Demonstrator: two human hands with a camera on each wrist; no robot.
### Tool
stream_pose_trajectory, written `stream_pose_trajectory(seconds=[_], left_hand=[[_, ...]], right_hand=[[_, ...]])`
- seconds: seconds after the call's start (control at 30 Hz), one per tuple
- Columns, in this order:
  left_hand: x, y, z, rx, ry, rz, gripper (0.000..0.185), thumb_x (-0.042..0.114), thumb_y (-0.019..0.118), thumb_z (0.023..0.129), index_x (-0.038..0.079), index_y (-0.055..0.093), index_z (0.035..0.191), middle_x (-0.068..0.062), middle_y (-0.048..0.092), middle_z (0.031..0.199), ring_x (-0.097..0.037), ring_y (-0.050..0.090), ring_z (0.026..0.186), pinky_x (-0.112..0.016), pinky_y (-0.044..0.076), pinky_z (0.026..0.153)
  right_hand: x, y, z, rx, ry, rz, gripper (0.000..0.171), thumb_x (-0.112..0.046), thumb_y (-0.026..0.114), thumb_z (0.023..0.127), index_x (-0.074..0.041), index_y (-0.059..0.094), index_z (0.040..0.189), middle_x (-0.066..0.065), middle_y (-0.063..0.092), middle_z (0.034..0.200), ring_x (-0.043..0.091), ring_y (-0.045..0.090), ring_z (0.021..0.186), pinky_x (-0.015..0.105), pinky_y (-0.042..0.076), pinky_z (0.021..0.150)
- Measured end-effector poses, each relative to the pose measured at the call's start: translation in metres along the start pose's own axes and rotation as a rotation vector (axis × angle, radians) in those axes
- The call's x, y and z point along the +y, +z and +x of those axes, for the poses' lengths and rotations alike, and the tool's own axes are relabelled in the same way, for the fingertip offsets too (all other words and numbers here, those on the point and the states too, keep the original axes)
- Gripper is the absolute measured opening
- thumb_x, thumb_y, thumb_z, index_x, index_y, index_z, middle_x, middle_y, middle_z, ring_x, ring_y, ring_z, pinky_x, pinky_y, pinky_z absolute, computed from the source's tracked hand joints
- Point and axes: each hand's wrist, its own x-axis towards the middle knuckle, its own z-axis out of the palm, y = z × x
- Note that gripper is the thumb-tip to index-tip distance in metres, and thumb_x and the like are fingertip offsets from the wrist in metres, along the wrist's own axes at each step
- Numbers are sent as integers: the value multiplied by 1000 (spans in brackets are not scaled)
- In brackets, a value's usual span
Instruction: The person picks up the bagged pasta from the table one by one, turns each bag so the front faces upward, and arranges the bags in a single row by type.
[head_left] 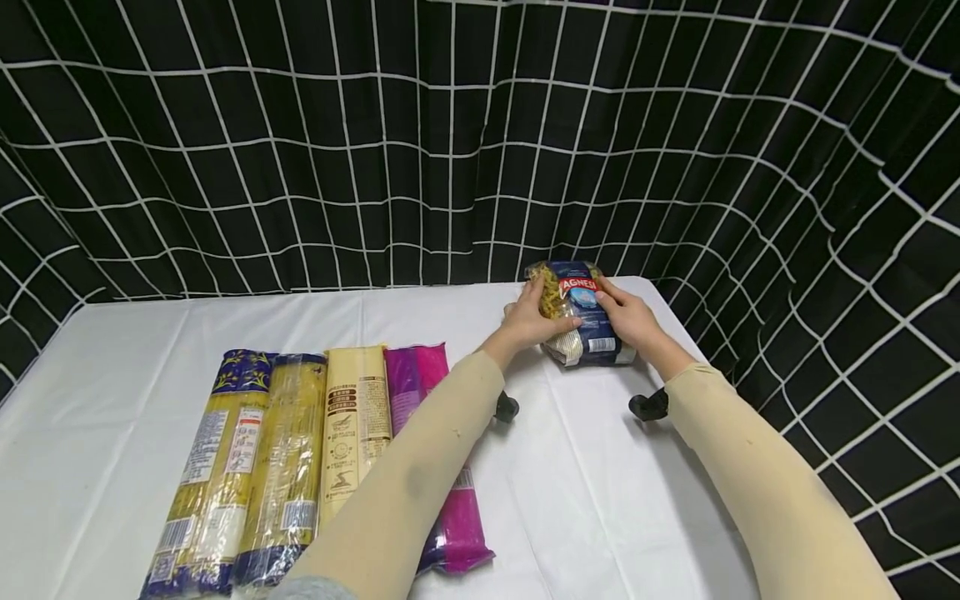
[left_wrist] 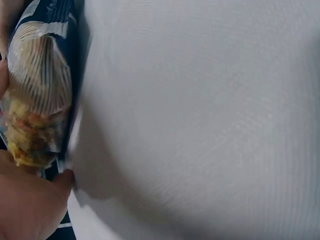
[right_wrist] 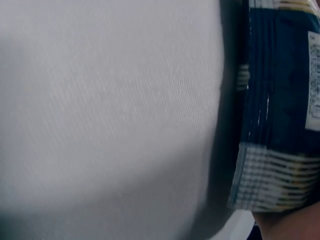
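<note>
A: Left hand (head_left: 534, 315)?
B: Wrapped on the near-left side of the blue pasta bag (head_left: 577, 312); fingers curled round it, so grip closed on the bag; in the left wrist view, thumb edge pressed at the bag's lower corner (left_wrist: 37, 90).

A: Right hand (head_left: 630, 319)?
B: Same bag, right side; fingers curled over the top by the red label; grip closed on it too; in the right wrist view just dark blue wrapper and striped end seal (right_wrist: 280, 125), fingers barely visible.

A: Bag location?
B: Lying on the tabletop (head_left: 585, 467), white cloth, at the far edge close to the checked black curtain (head_left: 450, 142); held between both hands, resting on the cloth as far as can be told.

A: Anything else?
B: Left of the bag and nearer the camera, four long packs side by side, touching: two yellow spaghetti packs (head_left: 217, 475), a cream pack (head_left: 352, 417), a magenta pack (head_left: 420, 375); left sleeve (head_left: 405, 492) crossing over the magenta one.
</note>
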Motion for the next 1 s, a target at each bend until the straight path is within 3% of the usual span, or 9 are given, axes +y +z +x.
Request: stream_pose_trajectory(seconds=[0.17,0.4,0.53,0.7,0.8,1.0], left_hand=[[4,-6,-6,-8,24,34,100,44,76,93,16,16,168,-12,20,172,-41,34,147,-50,34,121],[12,-25,-18,-58,80,67,90,30,70,98,5,17,166,-20,30,167,-34,33,153,-41,28,125],[16,-42,-29,-79,111,140,82,25,67,99,3,23,165,-21,40,162,-33,38,150,-39,31,123],[14,-67,-50,-87,167,192,70,22,65,101,2,35,161,-20,46,157,-35,51,140,-41,44,115],[10,-83,-66,-85,217,192,64,21,65,101,2,41,158,-20,51,151,-35,59,130,-41,52,105],[-9,-114,-99,-61,292,208,51,17,66,101,3,52,149,-17,57,138,-28,64,118,-35,55,97]], right_hand=[[1,4,-2,83,-1,-44,59,-40,43,112,-15,31,164,26,33,162,47,30,150,58,25,123],[-7,4,-16,166,-43,-113,60,-37,52,109,-12,38,161,30,45,154,47,48,139,59,39,114],[-16,2,-29,212,-99,-126,60,-32,56,107,-9,41,160,26,45,156,47,45,141,61,38,114],[-31,4,-49,238,-177,-55,58,-25,59,106,-8,42,159,24,44,158,43,43,144,57,42,113],[-42,10,-63,232,-205,-10,58,-24,59,105,-8,43,159,23,46,157,42,51,138,55,48,109],[-60,32,-91,203,-287,66,54,-18,62,104,-6,49,155,20,50,154,38,57,129,51,51,103]])
